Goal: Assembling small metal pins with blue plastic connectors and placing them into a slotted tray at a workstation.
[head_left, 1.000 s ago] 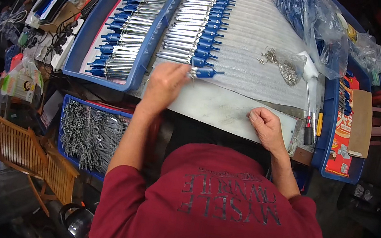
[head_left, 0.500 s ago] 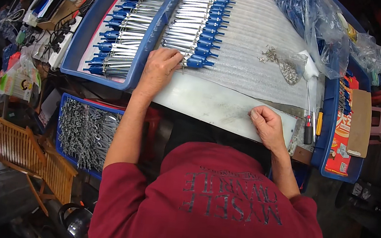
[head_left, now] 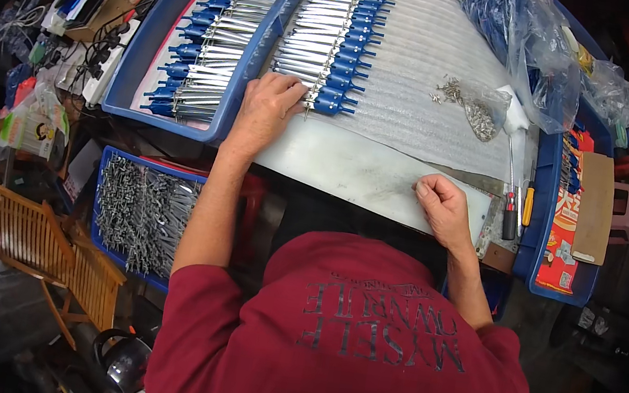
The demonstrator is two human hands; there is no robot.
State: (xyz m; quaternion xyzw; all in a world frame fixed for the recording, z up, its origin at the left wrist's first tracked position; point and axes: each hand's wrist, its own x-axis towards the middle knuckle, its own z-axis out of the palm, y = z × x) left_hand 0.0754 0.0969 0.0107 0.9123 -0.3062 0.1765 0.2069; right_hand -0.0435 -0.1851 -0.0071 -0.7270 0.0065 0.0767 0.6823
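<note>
On the padded tabletop lies a long row of slim silver metal pieces with blue plastic ends, packed side by side. My left hand is at the near end of this row, its fingers closed on the silver part of the nearest blue-ended piece. Part of that piece is hidden under the fingers. My right hand hovers at the right part of a pale smooth board, thumb and fingertips pinched together. Whatever the pinch holds, if anything, is too small to make out.
A blue tray of similar pieces stands left of the row. Small metal parts lie in plastic on the mat, near screwdrivers. A blue bin flanks the right edge; a crate of metal parts sits lower left.
The view has shifted slightly. Both hands keep nearly the same places and poses, the left still at the row's near end and the right still pinched.
</note>
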